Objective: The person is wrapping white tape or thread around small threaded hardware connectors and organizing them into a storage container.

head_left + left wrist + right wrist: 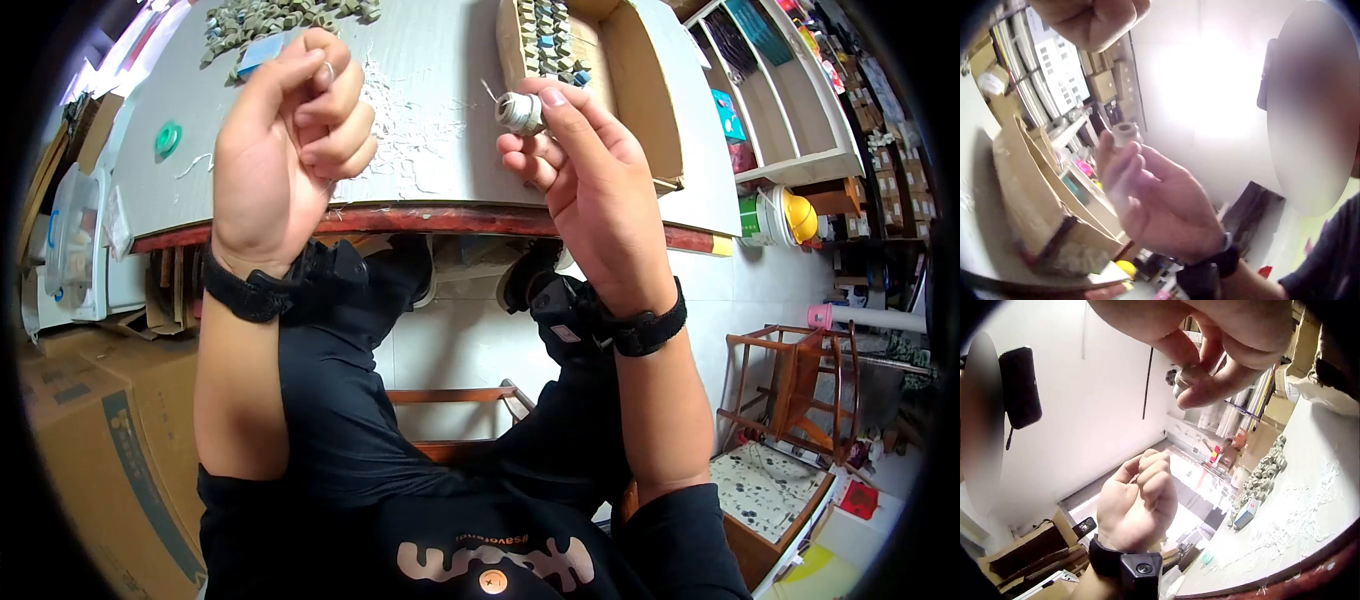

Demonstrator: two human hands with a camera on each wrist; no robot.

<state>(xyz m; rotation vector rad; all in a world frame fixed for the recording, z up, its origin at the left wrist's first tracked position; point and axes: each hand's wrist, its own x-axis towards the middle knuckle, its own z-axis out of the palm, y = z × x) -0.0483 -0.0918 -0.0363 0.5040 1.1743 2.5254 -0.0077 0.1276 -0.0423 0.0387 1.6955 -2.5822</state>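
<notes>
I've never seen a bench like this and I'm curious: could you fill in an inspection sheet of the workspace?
Surface: pale tabletop, red front edge.
Job's things: small round pale part in the right hand; rows of pieces in an open cardboard box; pile of pieces beyond the left hand.
Clutter: white thread-like scraps, green round item, small blue box.
Hands: right pinches the part; left is raised, fingers curled, nothing clearly seen in it.
Cables: nothing seen.
Surroundings: white rack right, large carton left.

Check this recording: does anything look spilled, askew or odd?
Yes: white stringy scraps lie scattered loose across the tabletop, like uncollected litter. Also, a thin loose strand sticks out at the threaded fitting in the right hand, looking untidy.
</notes>
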